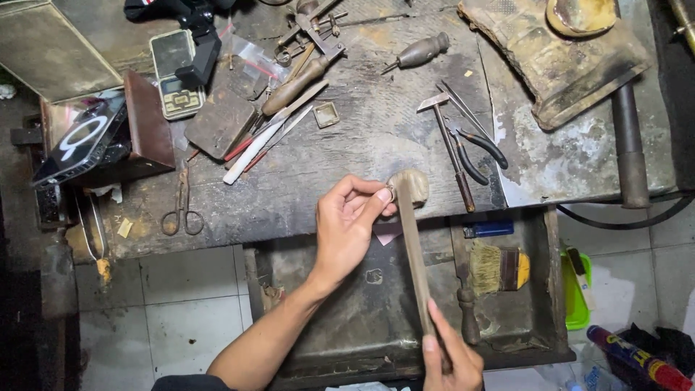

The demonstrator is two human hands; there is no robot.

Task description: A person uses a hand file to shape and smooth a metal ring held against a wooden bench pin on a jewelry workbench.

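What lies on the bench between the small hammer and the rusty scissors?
In the head view, the left hand lies between the small hammer and rusty scissors, pinching a small ring against the wooden peg; otherwise bare benchtop.

The left hand (346, 224) is reaching forward with fingers curled and pinching, while the right hand (450, 358) is gripping low near the body.

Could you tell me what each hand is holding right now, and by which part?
The right hand grips a long flat file by its near end. The left hand pinches a small ring between thumb and fingertips against the wooden peg.
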